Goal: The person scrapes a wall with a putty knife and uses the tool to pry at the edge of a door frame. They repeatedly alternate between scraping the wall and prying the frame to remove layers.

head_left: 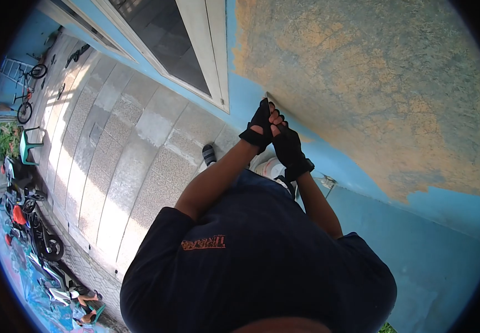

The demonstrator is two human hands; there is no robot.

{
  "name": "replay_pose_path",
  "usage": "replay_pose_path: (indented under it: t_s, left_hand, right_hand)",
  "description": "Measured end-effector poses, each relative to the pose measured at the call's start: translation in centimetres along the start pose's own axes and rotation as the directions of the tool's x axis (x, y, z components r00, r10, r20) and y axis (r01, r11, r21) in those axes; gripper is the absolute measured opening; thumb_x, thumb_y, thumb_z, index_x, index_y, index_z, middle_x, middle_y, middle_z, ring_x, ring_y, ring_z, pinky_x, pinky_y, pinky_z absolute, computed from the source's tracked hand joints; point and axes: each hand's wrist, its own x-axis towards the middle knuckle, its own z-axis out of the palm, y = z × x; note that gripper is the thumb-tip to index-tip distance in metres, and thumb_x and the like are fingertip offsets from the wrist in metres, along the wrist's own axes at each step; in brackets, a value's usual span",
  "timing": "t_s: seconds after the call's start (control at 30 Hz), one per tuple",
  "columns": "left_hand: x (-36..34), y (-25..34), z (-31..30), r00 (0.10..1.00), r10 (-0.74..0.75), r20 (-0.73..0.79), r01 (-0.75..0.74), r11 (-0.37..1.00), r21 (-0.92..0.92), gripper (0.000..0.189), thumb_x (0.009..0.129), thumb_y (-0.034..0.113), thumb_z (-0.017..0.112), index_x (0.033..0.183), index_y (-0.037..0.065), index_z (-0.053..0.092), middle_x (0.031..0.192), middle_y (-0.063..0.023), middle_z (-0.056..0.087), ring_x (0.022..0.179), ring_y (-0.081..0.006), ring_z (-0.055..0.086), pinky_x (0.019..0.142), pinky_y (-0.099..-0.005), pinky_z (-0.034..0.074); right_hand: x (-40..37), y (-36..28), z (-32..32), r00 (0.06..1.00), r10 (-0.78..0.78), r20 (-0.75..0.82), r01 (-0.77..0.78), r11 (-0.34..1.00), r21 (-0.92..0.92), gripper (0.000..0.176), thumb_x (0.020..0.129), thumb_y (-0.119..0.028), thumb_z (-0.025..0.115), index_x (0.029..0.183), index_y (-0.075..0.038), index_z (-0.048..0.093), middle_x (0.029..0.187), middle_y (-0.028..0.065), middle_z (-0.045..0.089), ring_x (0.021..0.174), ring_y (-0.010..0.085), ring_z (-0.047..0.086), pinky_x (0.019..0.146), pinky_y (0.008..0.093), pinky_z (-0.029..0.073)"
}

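Scraping stroke, apparently: left hand (259, 129) and right hand (287, 147) grip the scraper (268, 99) tightly against the wall (362, 83). The next pass probably needs flat, firm pressure.

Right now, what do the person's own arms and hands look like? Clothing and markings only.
The left hand and right hand each wear a black fingerless fabric glove with a snug wrist band, fingertips uncovered. The left glove has an open cut-out on its back. Forearms are unsleeved. The dark navy short-sleeved T-shirt carries an orange printed marking. No watch shows.
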Motion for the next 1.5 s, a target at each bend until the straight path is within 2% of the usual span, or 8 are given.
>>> replay_pose_path:
  t_s: [0.17, 0.37, 0.73, 1.0, 1.07, 1.2, 1.27, 1.5]
  left_hand:
    - [-0.3, -1.6, 1.4, 0.999, -0.01, -0.038, 0.012, 0.999, 0.034, 0.041, 0.102, 0.045, 0.039, 0.078, 0.015, 0.053, 0.056, 0.0013, 0.041, 0.061, -0.0156, 0.047, 0.079, -0.0386, 0.045]
    - [0.3, 0.7, 0.4, 0.995, 0.062, -0.072, -0.063, 0.998, -0.002, 0.044, 0.1, 0.05, 0.04, 0.078, 0.015, 0.054, 0.055, 0.0018, 0.041, 0.058, -0.016, 0.046, 0.077, -0.0382, 0.045]
    - [0.6, 1.2, -0.2, 0.995, 0.093, 0.028, -0.092, 0.995, -0.033, 0.04, 0.1, 0.049, 0.044, 0.082, 0.015, 0.055, 0.057, 0.0022, 0.042, 0.061, -0.0142, 0.047, 0.08, -0.0378, 0.043]
    - [-0.1, -0.2, 1.1, 1.0, -0.016, 0.018, 0.017, 0.999, -0.052, 0.039, 0.1, 0.047, 0.044, 0.079, 0.015, 0.054, 0.056, 0.0015, 0.041, 0.06, -0.0152, 0.046, 0.077, -0.0382, 0.045]
    - [-0.3, 0.1, 0.5, 0.998, -0.065, 0.021, 0.067, 0.995, -0.074, 0.04, 0.1, 0.046, 0.043, 0.078, 0.015, 0.053, 0.055, 0.0011, 0.04, 0.06, -0.016, 0.046, 0.078, -0.0385, 0.044]
    - [-0.3, -1.8, 2.1, 0.998, -0.034, -0.049, 0.031, 0.998, -0.06, 0.04, 0.101, 0.045, 0.041, 0.077, 0.015, 0.053, 0.053, 0.0013, 0.038, 0.058, -0.016, 0.045, 0.076, -0.0384, 0.045]
    - [-0.1, -1.8, 2.5, 0.997, -0.046, -0.064, 0.043, 0.998, -0.035, 0.04, 0.102, 0.043, 0.038, 0.077, 0.015, 0.054, 0.051, 0.0011, 0.038, 0.055, -0.016, 0.044, 0.074, -0.0387, 0.046]
    - [0.1, 0.2, 2.3, 0.995, 0.011, -0.095, -0.021, 0.994, -0.107, 0.043, 0.101, 0.047, 0.039, 0.076, 0.015, 0.054, 0.051, 0.0013, 0.038, 0.051, -0.0149, 0.042, 0.069, -0.0371, 0.046]
  right_hand:
    - [-0.7, -0.6, -1.8, 0.992, 0.119, 0.053, -0.121, 0.992, 0.035, 0.022, 0.099, -0.022, 0.055, 0.095, -0.002, 0.063, 0.074, 0.009, 0.058, 0.067, 0.0206, 0.056, 0.065, 0.0322, 0.046]
    - [1.7, -0.1, 0.3, 0.999, -0.039, 0.022, 0.041, 0.996, -0.083, 0.024, 0.099, -0.024, 0.054, 0.1, -0.002, 0.064, 0.073, 0.012, 0.06, 0.07, 0.0237, 0.061, 0.066, 0.0333, 0.047]
    - [1.7, -0.9, 0.4, 0.998, 0.045, 0.049, -0.043, 0.999, -0.029, 0.023, 0.098, -0.023, 0.055, 0.106, -0.004, 0.066, 0.081, 0.0154, 0.065, 0.078, 0.0279, 0.065, 0.071, 0.034, 0.048]
    - [0.2, -2.2, -1.6, 0.992, 0.104, 0.072, -0.094, 0.987, -0.131, 0.024, 0.098, -0.024, 0.055, 0.103, -0.004, 0.066, 0.075, 0.0149, 0.065, 0.073, 0.0273, 0.065, 0.067, 0.0356, 0.048]
    - [-0.3, -1.6, -0.8, 0.99, 0.121, 0.068, -0.113, 0.987, -0.115, 0.027, 0.098, -0.031, 0.053, 0.108, -0.009, 0.066, 0.085, 0.0209, 0.067, 0.083, 0.0377, 0.066, 0.07, 0.0442, 0.05]
    - [-0.7, -2.2, -2.5, 0.984, 0.17, 0.061, -0.165, 0.983, -0.077, 0.026, 0.097, -0.029, 0.054, 0.105, -0.008, 0.066, 0.084, 0.0211, 0.066, 0.083, 0.0376, 0.066, 0.07, 0.0441, 0.051]
    - [-0.7, -1.9, -2.5, 0.997, 0.078, -0.002, -0.077, 0.994, -0.083, 0.024, 0.098, -0.025, 0.054, 0.103, -0.004, 0.066, 0.077, 0.0169, 0.065, 0.074, 0.0291, 0.066, 0.066, 0.0371, 0.049]
    - [0.8, -2.5, -0.7, 0.999, 0.031, 0.03, -0.026, 0.987, -0.156, 0.024, 0.099, -0.025, 0.054, 0.105, -0.005, 0.065, 0.085, 0.0181, 0.067, 0.082, 0.0347, 0.067, 0.071, 0.0382, 0.05]
